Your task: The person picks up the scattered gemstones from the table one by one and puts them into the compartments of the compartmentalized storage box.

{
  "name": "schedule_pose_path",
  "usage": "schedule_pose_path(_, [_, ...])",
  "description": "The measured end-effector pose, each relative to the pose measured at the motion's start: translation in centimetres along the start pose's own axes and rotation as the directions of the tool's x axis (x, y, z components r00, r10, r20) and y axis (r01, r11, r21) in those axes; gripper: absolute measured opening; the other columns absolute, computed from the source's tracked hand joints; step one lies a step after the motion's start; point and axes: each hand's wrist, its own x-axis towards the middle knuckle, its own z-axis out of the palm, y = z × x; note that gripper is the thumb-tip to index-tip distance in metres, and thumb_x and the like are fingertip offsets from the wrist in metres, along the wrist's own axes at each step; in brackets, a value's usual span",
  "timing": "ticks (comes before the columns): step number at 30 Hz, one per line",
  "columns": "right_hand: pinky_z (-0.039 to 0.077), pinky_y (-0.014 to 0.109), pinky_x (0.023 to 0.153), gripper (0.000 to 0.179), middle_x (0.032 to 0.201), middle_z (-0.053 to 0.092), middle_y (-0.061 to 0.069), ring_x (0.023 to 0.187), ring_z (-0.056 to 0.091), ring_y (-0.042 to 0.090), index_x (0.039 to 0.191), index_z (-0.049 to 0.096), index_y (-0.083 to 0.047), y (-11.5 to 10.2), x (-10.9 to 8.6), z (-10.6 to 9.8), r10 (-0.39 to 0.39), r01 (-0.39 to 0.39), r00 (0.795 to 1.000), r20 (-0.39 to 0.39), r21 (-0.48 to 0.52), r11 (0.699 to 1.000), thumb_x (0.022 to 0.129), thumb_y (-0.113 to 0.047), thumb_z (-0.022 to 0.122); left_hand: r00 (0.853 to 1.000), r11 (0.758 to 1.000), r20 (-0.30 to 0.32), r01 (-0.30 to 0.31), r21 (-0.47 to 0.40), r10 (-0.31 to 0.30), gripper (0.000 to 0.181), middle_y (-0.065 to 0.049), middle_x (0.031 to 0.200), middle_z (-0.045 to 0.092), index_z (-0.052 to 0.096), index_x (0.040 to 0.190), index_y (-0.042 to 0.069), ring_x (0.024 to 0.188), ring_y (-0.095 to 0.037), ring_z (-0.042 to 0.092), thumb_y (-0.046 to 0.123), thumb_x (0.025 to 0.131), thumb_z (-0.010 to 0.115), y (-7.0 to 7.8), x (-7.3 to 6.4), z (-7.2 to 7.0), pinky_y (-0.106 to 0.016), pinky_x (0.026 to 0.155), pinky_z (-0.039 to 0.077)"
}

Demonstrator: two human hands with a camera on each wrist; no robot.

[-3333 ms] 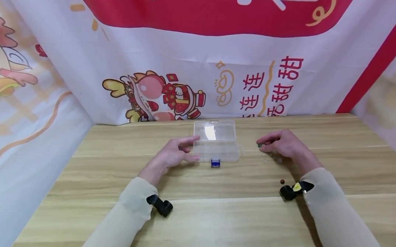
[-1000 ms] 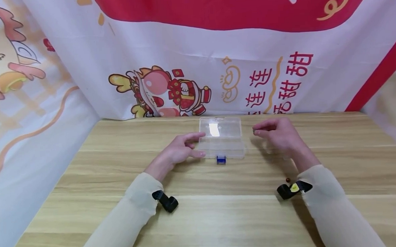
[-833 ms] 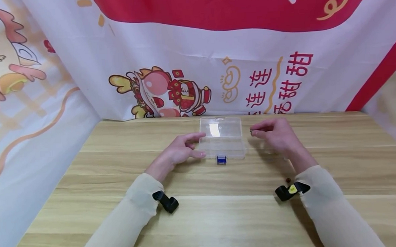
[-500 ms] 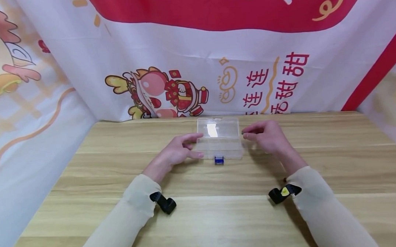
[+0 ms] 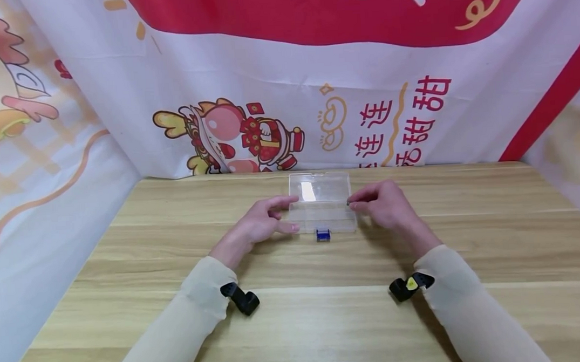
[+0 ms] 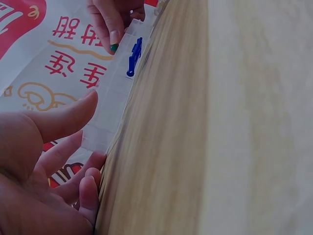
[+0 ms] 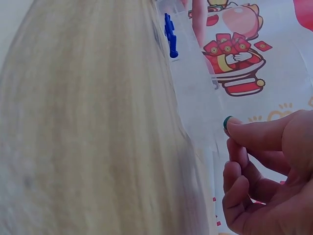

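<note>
A clear plastic compartment box (image 5: 323, 218) with its lid (image 5: 326, 186) raised stands at the back middle of the table, a blue latch (image 5: 323, 234) on its front. My left hand (image 5: 259, 220) is at the box's left end, thumb and index finger stretched out along it and spread apart. At the opposite end, my right hand (image 5: 385, 205) pinches a small green bead (image 7: 227, 122) between thumb and fingertips, just over the box's right edge. The bead also shows in the left wrist view, above the box wall.
The wood-grain table (image 5: 316, 325) runs back to a printed white and red cloth (image 5: 265, 68) hanging right behind the lid. Another cloth hangs at the left. Each wrist wears a black camera mount.
My right hand has picked up the green bead and carried it left to the box's right edge. My left hand has stayed at the left end. A brown bead is now hidden behind the right sleeve.
</note>
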Motion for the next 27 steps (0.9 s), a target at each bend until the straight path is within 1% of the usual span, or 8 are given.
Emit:
schedule_pose_path(5, [0.051, 0.031, 0.078, 0.019, 0.121, 0.074, 0.011, 0.102, 0.060, 0.025, 0.118, 0.080, -0.015, 0.03, -0.11, 0.32, -0.003, 0.003, 1.000, -0.011, -0.028, 1.000, 0.100, -0.019, 0.073, 1.000, 1.000, -0.003, -0.001, 0.006, 0.001, 0.070, -0.001, 0.152, 0.057, 0.063, 0.147, 0.036, 0.125, -0.027, 0.048, 0.016, 0.085, 0.088, 0.08, -0.20, 0.21, -0.042, 0.107, 0.041])
schedule_pose_path(11, [0.050, 0.031, 0.077, 0.020, 0.124, 0.073, 0.012, 0.100, 0.060, 0.025, 0.119, 0.080, -0.015, -0.09, -0.14, 0.50, 0.010, -0.011, 1.000, -0.017, -0.038, 0.999, 0.102, -0.020, 0.071, 1.000, 1.000, -0.008, 0.002, 0.013, -0.002, 0.069, -0.001, 0.152, 0.057, 0.062, 0.148, 0.036, 0.126, -0.027, 0.047, 0.017, 0.087, 0.088, 0.07, 0.00, 0.19, -0.044, 0.108, 0.040])
schedule_pose_path(21, [0.047, 0.033, 0.077, 0.020, 0.126, 0.071, 0.012, 0.099, 0.056, 0.026, 0.120, 0.079, -0.016, -0.12, -0.08, 0.14, 0.042, -0.042, 0.999, -0.007, -0.052, 0.998, 0.103, -0.020, 0.069, 1.000, 1.000, -0.005, 0.002, 0.001, -0.002, 0.068, 0.002, 0.154, 0.056, 0.062, 0.147, 0.038, 0.134, -0.028, 0.046, 0.017, 0.088, 0.087, 0.20, -0.11, 0.29, -0.051, 0.120, 0.035])
schedule_pose_path(27, [0.046, 0.033, 0.078, 0.020, 0.127, 0.069, 0.012, 0.101, 0.055, 0.027, 0.120, 0.079, -0.018, 0.14, -0.02, 0.05, 0.050, -0.050, 0.999, 0.000, -0.038, 0.998, 0.103, -0.021, 0.069, 1.000, 1.000, -0.004, 0.009, -0.005, -0.009, 0.067, 0.002, 0.155, 0.055, 0.062, 0.148, 0.037, 0.138, -0.029, 0.045, 0.017, 0.089, 0.086, 0.18, -0.18, 0.43, -0.054, 0.123, 0.033])
